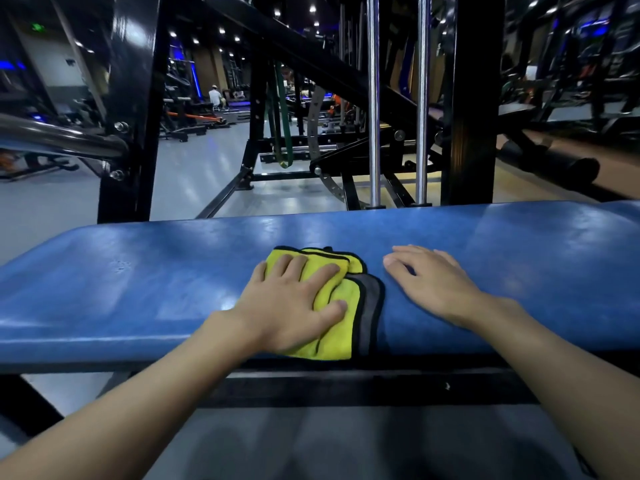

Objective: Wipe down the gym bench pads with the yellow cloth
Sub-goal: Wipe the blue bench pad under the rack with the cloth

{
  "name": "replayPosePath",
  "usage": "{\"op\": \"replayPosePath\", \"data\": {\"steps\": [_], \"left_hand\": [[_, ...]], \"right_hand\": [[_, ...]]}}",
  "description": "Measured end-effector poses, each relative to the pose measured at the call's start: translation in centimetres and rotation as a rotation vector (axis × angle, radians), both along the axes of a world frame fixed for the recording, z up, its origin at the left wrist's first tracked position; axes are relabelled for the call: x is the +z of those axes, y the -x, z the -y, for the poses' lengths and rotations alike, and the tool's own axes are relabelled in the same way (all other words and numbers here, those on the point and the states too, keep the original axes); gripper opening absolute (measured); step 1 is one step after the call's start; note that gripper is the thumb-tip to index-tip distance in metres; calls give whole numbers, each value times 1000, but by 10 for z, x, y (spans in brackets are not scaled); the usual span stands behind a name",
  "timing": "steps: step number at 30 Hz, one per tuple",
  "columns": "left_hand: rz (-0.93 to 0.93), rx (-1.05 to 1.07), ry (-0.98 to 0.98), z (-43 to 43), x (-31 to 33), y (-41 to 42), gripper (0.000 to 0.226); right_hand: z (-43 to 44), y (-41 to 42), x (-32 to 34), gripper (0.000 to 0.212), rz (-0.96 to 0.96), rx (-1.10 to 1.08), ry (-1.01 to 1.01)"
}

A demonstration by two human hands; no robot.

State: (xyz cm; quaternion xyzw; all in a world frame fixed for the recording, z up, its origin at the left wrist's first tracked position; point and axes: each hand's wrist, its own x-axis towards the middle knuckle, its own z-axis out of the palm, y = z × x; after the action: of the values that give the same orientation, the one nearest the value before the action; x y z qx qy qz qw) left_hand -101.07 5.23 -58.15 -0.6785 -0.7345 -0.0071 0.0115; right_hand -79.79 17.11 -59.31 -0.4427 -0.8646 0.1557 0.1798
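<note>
Pressing down on the folded yellow microfibre cloth [339, 337] with its grey backing and black edging, the person's left hand [287, 306] is lying flat over it, fingers spread and fairly straight, the thumb resting on the cloth rather than pinching it. The cloth is sitting on the long blue vinyl bench pad [138, 289], about midway along it and reaching the pad's near edge. The right hand [433, 282] is resting palm-down on the bare pad just beside the cloth, fingers loosely together, holding nothing and seemingly bracing. Beyond the pad's far edge two chrome guide rods [373, 98] and a black steel upright [474, 98] are standing. From where I'm standing, the wiping stroke itself is in hand, with pad on both sides waiting to be covered. The next move is probably calling for a firm slide of the cloth along the pad; the right hand is lying in the path of a rightward pass and would need lifting first.
</note>
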Motion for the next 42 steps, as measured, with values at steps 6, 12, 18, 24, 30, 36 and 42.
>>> {"op": "replayPosePath", "data": {"steps": [6,12,18,24,30,36,42], "left_hand": [[-23,33,-34,-2,0,-14,85],[3,45,43,-43,6,-1,70],[39,82,41,-113,6,22,69],[48,120,43,-189,8,40,71],[53,197,95,-233,15,46,76],[20,167,45,-216,10,45,73],[25,120,9,-165,3,36,65]], "right_hand": [[-2,1,10,50,117,8,-7],[-15,6,8,56,182,-30,-21],[-22,10,-4,68,269,-45,2],[-22,9,-6,67,317,-56,-22],[-23,10,-6,64,302,-65,-40],[-22,9,-7,66,262,-68,-32],[-22,10,-7,60,198,-70,15]]}}
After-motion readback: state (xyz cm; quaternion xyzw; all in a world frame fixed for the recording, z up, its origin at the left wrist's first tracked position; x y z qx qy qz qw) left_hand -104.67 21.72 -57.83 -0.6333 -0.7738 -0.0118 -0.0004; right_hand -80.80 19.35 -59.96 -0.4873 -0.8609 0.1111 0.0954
